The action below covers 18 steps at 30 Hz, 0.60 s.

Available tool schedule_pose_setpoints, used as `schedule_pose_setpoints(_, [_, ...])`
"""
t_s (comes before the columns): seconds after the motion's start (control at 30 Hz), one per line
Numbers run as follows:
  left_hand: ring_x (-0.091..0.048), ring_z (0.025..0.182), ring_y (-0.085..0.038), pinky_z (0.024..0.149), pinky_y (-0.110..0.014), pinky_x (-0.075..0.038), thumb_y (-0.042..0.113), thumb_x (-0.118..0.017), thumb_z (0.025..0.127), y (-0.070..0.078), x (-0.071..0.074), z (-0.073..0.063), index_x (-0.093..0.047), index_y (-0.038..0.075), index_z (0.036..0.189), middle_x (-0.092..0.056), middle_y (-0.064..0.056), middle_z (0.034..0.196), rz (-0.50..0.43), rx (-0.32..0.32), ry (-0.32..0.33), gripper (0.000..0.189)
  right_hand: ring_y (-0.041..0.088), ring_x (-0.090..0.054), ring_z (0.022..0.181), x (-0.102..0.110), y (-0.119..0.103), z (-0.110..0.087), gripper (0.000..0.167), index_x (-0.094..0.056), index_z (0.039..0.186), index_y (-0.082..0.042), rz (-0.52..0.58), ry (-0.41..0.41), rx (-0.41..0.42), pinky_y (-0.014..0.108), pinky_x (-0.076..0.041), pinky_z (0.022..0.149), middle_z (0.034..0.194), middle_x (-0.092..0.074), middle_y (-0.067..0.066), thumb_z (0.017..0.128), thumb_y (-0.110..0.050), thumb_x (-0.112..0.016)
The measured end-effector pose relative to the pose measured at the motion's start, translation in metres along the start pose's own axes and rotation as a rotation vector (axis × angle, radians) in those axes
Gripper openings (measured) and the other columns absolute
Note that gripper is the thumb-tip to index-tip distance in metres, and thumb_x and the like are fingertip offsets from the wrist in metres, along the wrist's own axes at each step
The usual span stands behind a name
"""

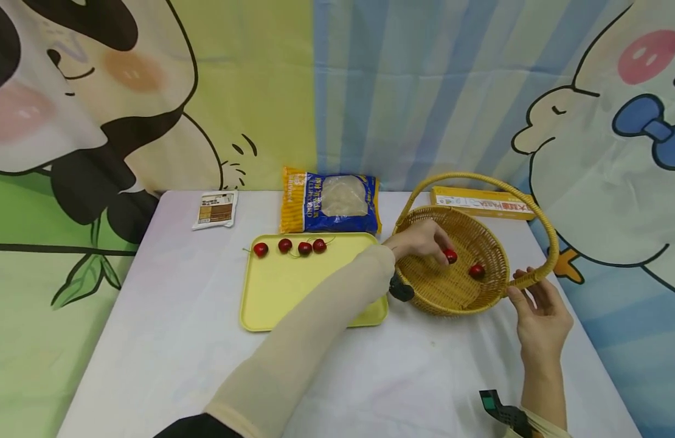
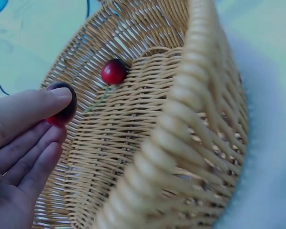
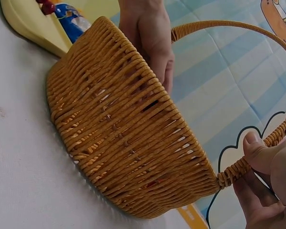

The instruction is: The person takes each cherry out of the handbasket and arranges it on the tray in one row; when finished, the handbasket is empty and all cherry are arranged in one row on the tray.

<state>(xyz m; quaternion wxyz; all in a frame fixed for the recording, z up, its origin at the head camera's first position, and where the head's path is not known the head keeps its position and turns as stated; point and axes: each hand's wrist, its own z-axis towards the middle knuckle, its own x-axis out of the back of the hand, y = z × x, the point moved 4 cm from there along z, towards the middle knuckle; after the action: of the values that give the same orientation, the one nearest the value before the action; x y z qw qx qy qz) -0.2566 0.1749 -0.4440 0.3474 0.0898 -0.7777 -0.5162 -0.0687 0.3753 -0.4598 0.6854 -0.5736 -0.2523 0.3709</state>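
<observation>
My left hand (image 1: 424, 238) reaches into the wicker basket (image 1: 444, 292) and pinches a dark red cherry (image 2: 62, 102) between thumb and fingers. The held cherry is above the woven bottom in the left wrist view. Another cherry (image 1: 477, 271), with a green stem visible in the left wrist view, lies inside the basket. My right hand (image 1: 544, 319) grips the right base of the basket's arched handle (image 3: 236, 171), thumb on one side and fingers on the other. On the yellow tray (image 1: 310, 298) left of the basket, several cherries (image 1: 305, 248) sit in a row near the far edge.
Behind the tray lies a blue and yellow bag (image 1: 343, 198). A small white and brown packet (image 1: 216, 209) is at the back left. A long yellow box (image 1: 482, 202) lies behind the basket. A printed curtain (image 1: 403, 91) hangs at the table's back.
</observation>
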Motion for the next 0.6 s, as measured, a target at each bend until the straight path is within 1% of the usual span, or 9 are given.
schedule_pose_setpoints(0.07, [-0.069, 0.094, -0.006, 0.08, -0.018, -0.054, 0.012, -0.088, 0.086, -0.001, 0.002, -0.004, -0.081, 0.014, 0.113, -0.079, 0.003, 0.105, -0.016, -0.036, 0.011, 0.028, 0.02, -0.065, 0.122, 0.002, 0.0, 0.001, 0.052, -0.065, 0.138, 0.0, 0.009, -0.001, 0.01, 0.016, -0.053, 0.096, 0.128, -0.071, 0.011, 0.088, 0.01, -0.076])
schedule_pose_setpoints(0.13, [-0.069, 0.091, -0.004, 0.079, -0.017, -0.054, 0.013, -0.088, 0.085, -0.004, 0.004, -0.008, -0.081, 0.014, 0.113, -0.079, 0.004, 0.103, -0.023, -0.057, 0.03, 0.029, 0.021, -0.065, 0.122, 0.003, -0.001, 0.001, 0.052, -0.065, 0.138, 0.001, 0.018, -0.003, 0.022, 0.016, -0.053, 0.097, 0.128, -0.071, 0.011, 0.088, 0.01, -0.075])
schedule_pose_setpoints(0.27, [-0.069, 0.09, -0.002, 0.079, -0.016, -0.054, 0.012, -0.088, 0.086, -0.009, 0.008, -0.017, -0.079, 0.013, 0.117, -0.079, 0.004, 0.103, -0.031, -0.082, 0.058, 0.032, 0.021, -0.066, 0.121, 0.002, -0.002, 0.002, 0.052, -0.065, 0.138, 0.002, 0.04, -0.004, 0.028, 0.017, -0.053, 0.096, 0.128, -0.072, 0.012, 0.088, 0.011, -0.076])
schedule_pose_setpoints(0.37, [-0.07, 0.09, -0.002, 0.079, -0.016, -0.055, 0.011, -0.088, 0.086, -0.012, 0.01, -0.024, -0.079, 0.013, 0.118, -0.079, 0.004, 0.103, -0.046, -0.096, 0.06, 0.033, 0.02, -0.065, 0.121, 0.001, -0.002, 0.001, 0.052, -0.065, 0.138, 0.001, 0.036, -0.003, 0.021, 0.016, -0.053, 0.096, 0.128, -0.072, 0.011, 0.088, 0.01, -0.076])
schedule_pose_setpoints(0.47, [-0.07, 0.09, -0.002, 0.08, -0.017, -0.055, 0.012, -0.088, 0.086, -0.014, 0.013, -0.033, -0.079, 0.013, 0.118, -0.078, 0.005, 0.103, -0.044, -0.113, 0.066, 0.034, 0.02, -0.065, 0.122, 0.0, -0.001, 0.001, 0.053, -0.065, 0.139, 0.0, 0.025, -0.001, 0.002, 0.015, -0.053, 0.095, 0.128, -0.072, 0.011, 0.088, 0.008, -0.077])
schedule_pose_setpoints(0.6, [-0.07, 0.09, -0.001, 0.08, -0.017, -0.055, 0.014, -0.089, 0.085, -0.017, 0.018, -0.044, -0.079, 0.015, 0.118, -0.078, 0.006, 0.102, -0.038, -0.122, 0.092, 0.034, 0.018, -0.065, 0.122, 0.001, 0.001, 0.001, 0.053, -0.066, 0.139, -0.003, 0.02, 0.02, -0.046, 0.014, -0.054, 0.093, 0.129, -0.072, 0.009, 0.088, 0.005, -0.078])
